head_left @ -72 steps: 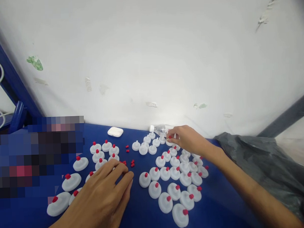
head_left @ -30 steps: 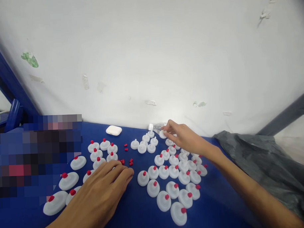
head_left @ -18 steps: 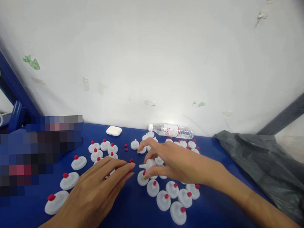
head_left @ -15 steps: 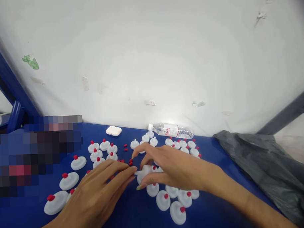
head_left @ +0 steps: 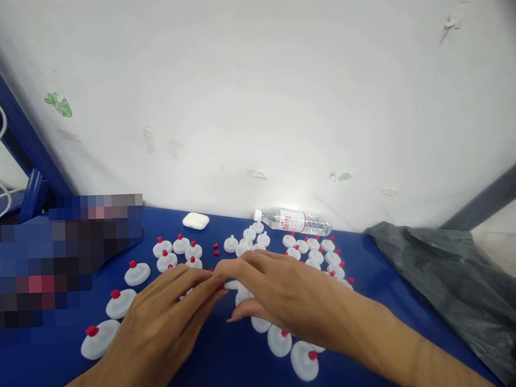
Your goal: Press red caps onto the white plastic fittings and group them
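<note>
My left hand is closed at the fingertips on a small red cap, mostly hidden by the fingers. The cap is at the spout tip of a white nozzle lid, tilted with its spout to the left. My right hand curls over this lid from the right and grips it, covering much of it. Around both hands stand round white nozzle lids with red caps, several on the left and several on the right. Beyond my right hand are bare-spouted lids.
Loose red caps lie on the blue tabletop. A clear water bottle lies along the white wall, with a small white case left of it. Dark plastic sheeting covers the right side. A blurred patch hides the far left.
My right hand has moved left and its index finger now reaches over to my left fingertips. The spout tip meets the red cap there. The whole view has shifted slightly.
</note>
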